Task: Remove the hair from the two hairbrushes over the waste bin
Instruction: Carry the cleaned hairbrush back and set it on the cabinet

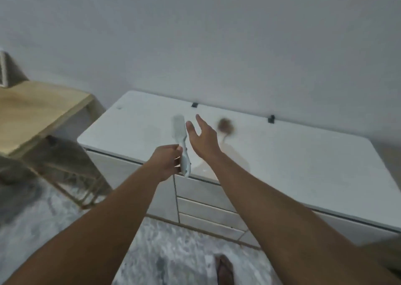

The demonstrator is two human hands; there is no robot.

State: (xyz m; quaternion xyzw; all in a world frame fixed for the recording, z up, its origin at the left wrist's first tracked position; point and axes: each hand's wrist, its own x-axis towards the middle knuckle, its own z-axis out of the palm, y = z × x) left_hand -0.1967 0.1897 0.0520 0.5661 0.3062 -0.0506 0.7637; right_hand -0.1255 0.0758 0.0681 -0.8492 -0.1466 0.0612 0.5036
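My left hand (168, 162) grips the handle of a pale white hairbrush (181, 141), holding it upright above the front edge of a white dresser top (293, 163). My right hand (204, 137) is stretched out over the dresser with its fingers straight, holding nothing, just right of the brush head. A second brush (225, 128), brown and blurred, lies on the dresser top a little beyond and to the right of my right hand. No waste bin is in view.
The white dresser has drawers (206, 208) below its top and stands against a grey wall. A wooden table (36, 111) stands at the left with grey cloth under it. The floor (169, 252) is marbled grey, and my foot (224, 269) shows at the bottom.
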